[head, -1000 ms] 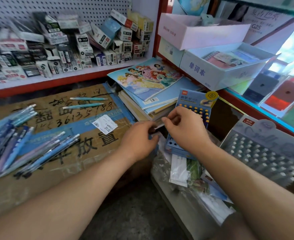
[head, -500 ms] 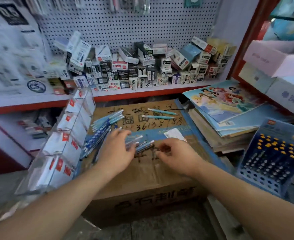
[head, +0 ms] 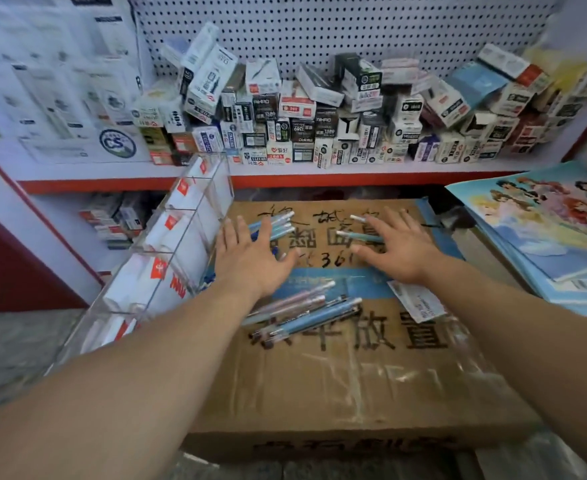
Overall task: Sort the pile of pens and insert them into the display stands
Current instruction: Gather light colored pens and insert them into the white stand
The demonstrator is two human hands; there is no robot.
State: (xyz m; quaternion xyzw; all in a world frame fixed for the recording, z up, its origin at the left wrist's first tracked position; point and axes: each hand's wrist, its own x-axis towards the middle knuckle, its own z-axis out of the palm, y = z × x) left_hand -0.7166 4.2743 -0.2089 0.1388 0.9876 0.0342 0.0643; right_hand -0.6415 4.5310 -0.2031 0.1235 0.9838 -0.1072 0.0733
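Both hands lay flat and spread, fingers straight, nothing gripped. Left hand (head: 250, 261) and right hand (head: 401, 252) sat side by side over the far half of a taped cardboard carton (head: 354, 382) serving as the worktop. Whether the palms pressed the pens or only hovered, could not tell.

Pens in three lots on the carton:
- blue bundle (head: 280, 223) at 1 o'clock from the left hand, partly under its fingers, long axes running roughly 8-to-2.
- two teal pens (head: 361, 237) at 10 o'clock from the right hand, under its fingertips, lying close to 9-to-3, white ends toward 9.
- near cluster (head: 306, 311) of pink and blue pens at 5 o'clock from the left hand, beside its wrist, axes again about 8-to-2.

Clear acrylic display stand (head: 178, 244) stood just beside the carton at 9 o'clock from the left hand, tilted, its tiers holding white cards; no pens made out in it.

Judgement: the left hand was nearer both the stand and two of the lots, so gathering looked its job. Pens lay crosswise to the stand's tiers and would need turning.

A printed label slip (head: 416, 301) lay at 5 o'clock from the right hand.
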